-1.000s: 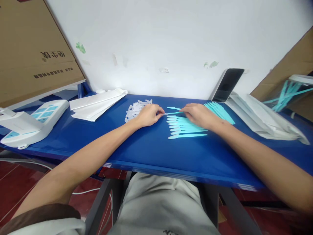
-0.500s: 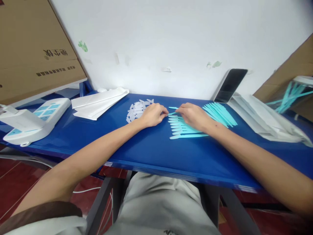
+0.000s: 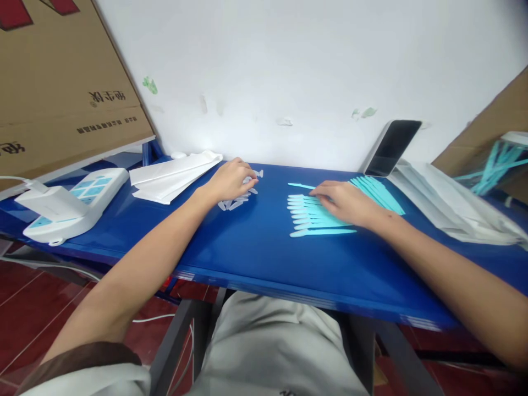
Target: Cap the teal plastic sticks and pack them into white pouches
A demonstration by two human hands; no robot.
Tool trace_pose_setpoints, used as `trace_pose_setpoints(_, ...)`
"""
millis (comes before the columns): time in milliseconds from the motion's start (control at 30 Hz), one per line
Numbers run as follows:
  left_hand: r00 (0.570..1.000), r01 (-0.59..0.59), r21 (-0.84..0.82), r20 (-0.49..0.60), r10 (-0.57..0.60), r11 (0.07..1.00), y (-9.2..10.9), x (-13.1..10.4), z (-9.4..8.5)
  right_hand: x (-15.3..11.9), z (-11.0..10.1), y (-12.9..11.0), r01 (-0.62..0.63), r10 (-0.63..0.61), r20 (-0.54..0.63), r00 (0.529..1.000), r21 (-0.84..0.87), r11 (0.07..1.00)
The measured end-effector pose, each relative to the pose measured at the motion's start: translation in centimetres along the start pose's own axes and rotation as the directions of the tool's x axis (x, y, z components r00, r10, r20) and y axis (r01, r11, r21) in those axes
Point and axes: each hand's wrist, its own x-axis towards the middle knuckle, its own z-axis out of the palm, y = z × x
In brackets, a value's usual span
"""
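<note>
My left hand (image 3: 234,180) is over a pile of small whitish translucent caps (image 3: 236,204), its thumb and fingers apart; several caps show between and around them. My right hand (image 3: 340,199) rests over a row of slim turquoise sticks with translucent caps (image 3: 303,213), with its fingers loosely stretched and the thumb apart. A single turquoise stick (image 3: 299,185) without a visible cap lies just beyond its fingertips, its right end hidden by them. Right behind that hand is a fanned stack of turquoise sticks (image 3: 381,195).
A phone (image 3: 394,147) leans on the wall at the back right, beside white plastic packaging (image 3: 449,212). White folded paper (image 3: 173,176) and a power strip (image 3: 99,190) with a plugged-in charger (image 3: 51,203) lie left. Cardboard (image 3: 61,82) stands behind. The blue table's front edge (image 3: 264,286) is close to my lap.
My hands were together at a turquoise stick held between them. Now they are apart: the left has moved left onto the caps, the right slightly right over the row.
</note>
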Motion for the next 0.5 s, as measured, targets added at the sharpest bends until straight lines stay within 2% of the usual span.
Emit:
trace_pose_setpoints(133, 0.994, -0.109, -0.069, -0.01, 0.109, 0.992, 2.7, 0.3, 0.2, -0.1, -0.5, -0.3, 0.028, -0.029, 0.02, 0.999, 0.055, 0.998)
trace_pose_setpoints(300, 0.985, -0.157, -0.119, 0.052, 0.164, 0.98, 6.3, 0.5, 1.1, -0.4, -0.4, 0.0, -0.009, -0.008, 0.123, 0.992, 0.14, 0.99)
trace_pose_setpoints(500, 0.979, -0.102, -0.189, 0.156, 0.133, 0.977, 6.4, 0.3, 2.2, -0.6, -0.5, -0.3, -0.056, 0.025, 0.208, 0.978, 0.141, 0.988)
